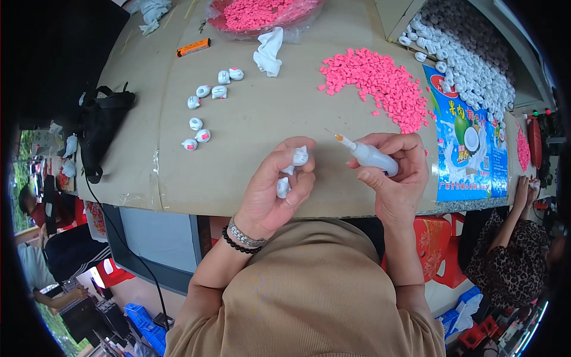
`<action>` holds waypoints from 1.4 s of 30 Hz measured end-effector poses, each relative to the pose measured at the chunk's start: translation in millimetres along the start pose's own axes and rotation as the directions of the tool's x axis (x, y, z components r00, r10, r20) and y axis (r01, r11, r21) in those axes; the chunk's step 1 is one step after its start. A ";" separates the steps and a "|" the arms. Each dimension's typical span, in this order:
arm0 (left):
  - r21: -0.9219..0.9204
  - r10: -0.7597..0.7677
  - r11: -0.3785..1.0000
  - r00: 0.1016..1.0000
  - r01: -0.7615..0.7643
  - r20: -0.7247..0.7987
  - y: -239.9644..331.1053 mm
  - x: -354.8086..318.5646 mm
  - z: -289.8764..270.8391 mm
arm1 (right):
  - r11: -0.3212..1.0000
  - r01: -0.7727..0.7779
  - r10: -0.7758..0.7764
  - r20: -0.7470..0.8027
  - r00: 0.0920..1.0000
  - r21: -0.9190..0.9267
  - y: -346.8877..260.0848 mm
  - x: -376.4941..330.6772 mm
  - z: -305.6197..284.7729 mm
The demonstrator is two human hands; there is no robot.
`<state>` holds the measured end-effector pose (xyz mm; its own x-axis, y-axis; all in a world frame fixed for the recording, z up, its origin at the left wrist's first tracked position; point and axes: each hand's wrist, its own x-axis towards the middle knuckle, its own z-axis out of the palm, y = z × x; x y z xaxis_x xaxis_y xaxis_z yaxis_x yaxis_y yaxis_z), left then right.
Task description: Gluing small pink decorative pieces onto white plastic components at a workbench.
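Note:
My left hand (278, 187) is closed on small white cat-shaped pieces. One piece (300, 156) is pinched at the fingertips, and another white piece (283, 188) sits lower against the fingers. In my right hand (399, 172) is a white squeeze bottle (372, 158), tilted so its thin orange-based needle tip points up and left toward the pieces. The tip is apart from them. Farther left on the table lie several white pieces (219, 91), some showing a pink part. A spread heap of small pink pieces (380, 83) lies beyond my right hand.
A plastic-lined bowl of pink pieces (256, 13) stands at the far edge, near a crumpled white tissue (269, 52) and an orange tube-like item (193, 47). At far right, many white pieces (458, 53) fill a box beside a blue printed sheet (467, 143). A black bag (107, 125) lies left.

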<state>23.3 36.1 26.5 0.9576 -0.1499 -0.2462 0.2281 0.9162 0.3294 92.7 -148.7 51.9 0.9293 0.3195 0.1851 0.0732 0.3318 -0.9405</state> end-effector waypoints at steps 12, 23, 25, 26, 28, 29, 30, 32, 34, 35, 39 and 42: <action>0.341 0.094 0.938 0.992 -0.061 -0.080 -7.3 2.8 8.2 | 0.971 0.237 -0.230 -0.164 0.959 0.028 6.9 -8.6 2.9; 0.627 0.217 0.769 0.973 -0.123 -0.075 -20.8 -1.0 19.4 | 0.926 0.366 -0.373 -0.080 0.924 -0.089 12.3 -16.1 1.7; 0.674 0.205 0.725 0.979 -0.139 -0.019 -21.5 -2.5 11.6 | 0.920 0.381 -0.388 -0.069 0.919 -0.096 12.5 -16.7 1.7; 0.697 0.198 0.702 0.980 -0.148 0.010 -21.6 -2.9 8.8 | 0.918 0.382 -0.389 -0.058 0.919 -0.103 12.6 -17.0 0.9; 0.699 0.232 0.695 0.973 -0.167 0.002 -24.5 -2.6 9.9 | 0.919 0.379 -0.385 -0.046 0.922 -0.107 12.4 -18.2 0.4; 0.701 0.250 0.691 0.968 -0.177 -0.001 -25.5 -2.4 10.2 | 0.921 0.375 -0.381 -0.044 0.924 -0.105 12.1 -19.0 0.4; 0.709 0.255 0.682 0.967 -0.181 0.001 -25.8 -2.5 9.7 | 0.919 0.380 -0.386 -0.041 0.922 -0.105 12.3 -19.0 0.3; 0.724 0.266 0.664 0.964 -0.186 0.004 -26.5 -2.5 7.9 | 0.910 0.400 -0.406 -0.033 0.913 -0.109 13.7 -18.0 0.4; 0.742 0.262 0.643 0.965 -0.189 0.019 -26.5 -2.8 4.6 | 0.906 0.409 -0.415 -0.030 0.909 -0.109 14.7 -18.1 0.2; 0.750 0.261 0.633 0.965 -0.191 0.025 -26.5 -2.9 3.7 | 0.909 0.404 -0.409 -0.031 0.912 -0.106 14.9 -18.4 0.1; 0.755 0.277 0.629 0.961 -0.188 0.008 -29.1 -3.1 7.2 | 0.899 0.420 -0.426 -0.025 0.904 -0.120 17.1 -17.3 -0.3; 0.756 0.275 0.628 0.962 -0.182 0.004 -29.2 -3.6 8.2 | 0.902 0.415 -0.421 -0.032 0.906 -0.114 17.8 -17.9 -0.1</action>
<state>14.6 6.8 25.3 0.9841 0.1060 -0.1427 0.1019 0.3217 0.9413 77.3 -148.6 31.8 0.8229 0.1217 0.5549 0.4936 0.3306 -0.8044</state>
